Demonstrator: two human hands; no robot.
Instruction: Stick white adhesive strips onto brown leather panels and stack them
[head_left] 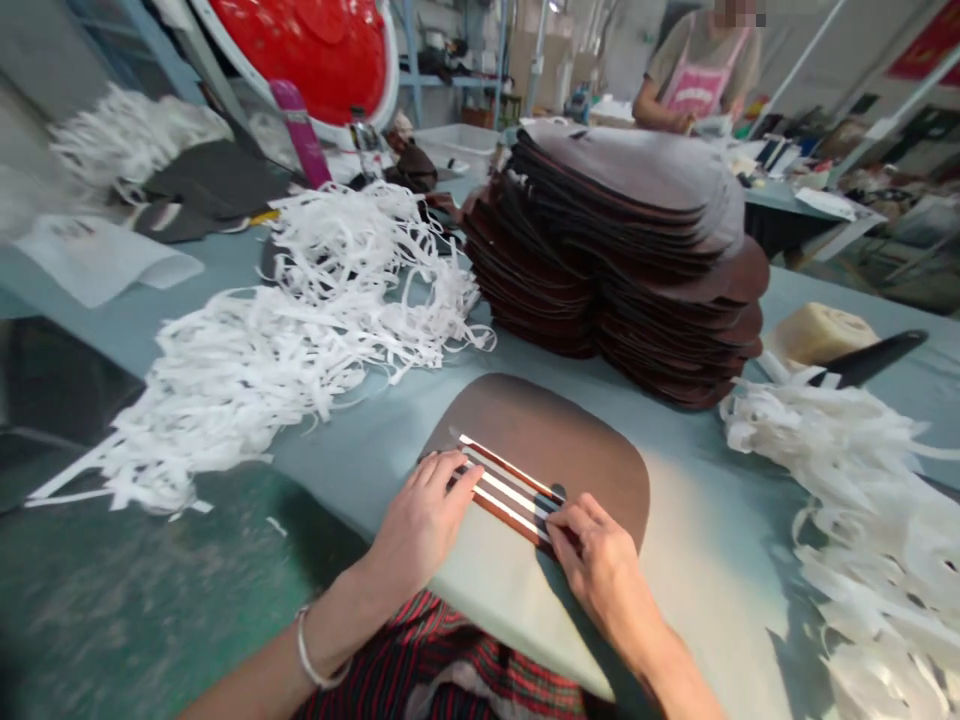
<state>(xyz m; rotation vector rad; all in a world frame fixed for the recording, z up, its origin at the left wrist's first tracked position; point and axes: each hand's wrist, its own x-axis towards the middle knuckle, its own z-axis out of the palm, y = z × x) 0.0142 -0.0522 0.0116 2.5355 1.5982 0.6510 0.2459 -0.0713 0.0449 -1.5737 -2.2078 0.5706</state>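
The left hand [431, 505] is pressing loosely open fingers onto one end of the white strips [510, 492]; the right hand [592, 545] is pinching the other. If the left is pressing too lightly while the right is tugging, the strips could skew — or the brown panel [577, 440] beneath both could slide. Both forearms are converging, knuckles upward. Beyond the hands, dark panels [540, 300] are standing stacked.

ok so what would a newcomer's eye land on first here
Probably the tall stack of dark brown pieces right of centre, then the big red panel at the upper left. A heap of white strips sprawls left of the stack. Lower down, the left hand and right hand touch a striped brown piece.
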